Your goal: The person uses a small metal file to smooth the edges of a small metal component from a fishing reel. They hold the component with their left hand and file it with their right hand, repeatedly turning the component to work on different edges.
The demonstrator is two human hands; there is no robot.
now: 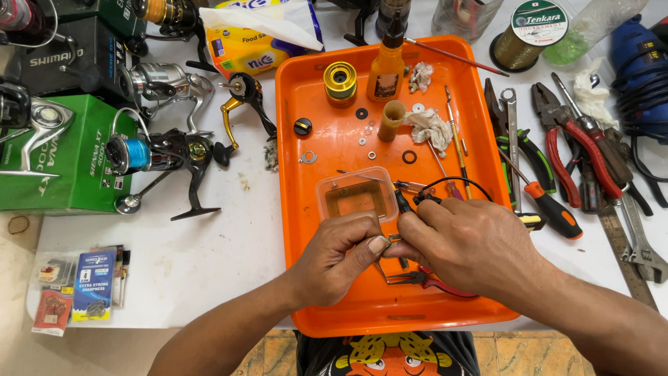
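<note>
Small fishing-reel repair bench, home-workshop vibe

White tabletop [209, 257] crowded with spinning reels [163, 150], green reel box [69, 160], line spool [532, 31], hook packets [90, 285]. Orange parts tray [306, 230] full of washers, oil bottle [386, 66], gold spool [340, 82]. Pliers [577, 150], wrench [511, 139], screwdriver [550, 205] lined up alongside, blue drill [637, 52] in the corner.

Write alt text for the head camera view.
Two hands, left hand and right hand, pinch a small metal part together over an orange tray of washers and tools. Fishing reels lie left, pliers right.
</note>
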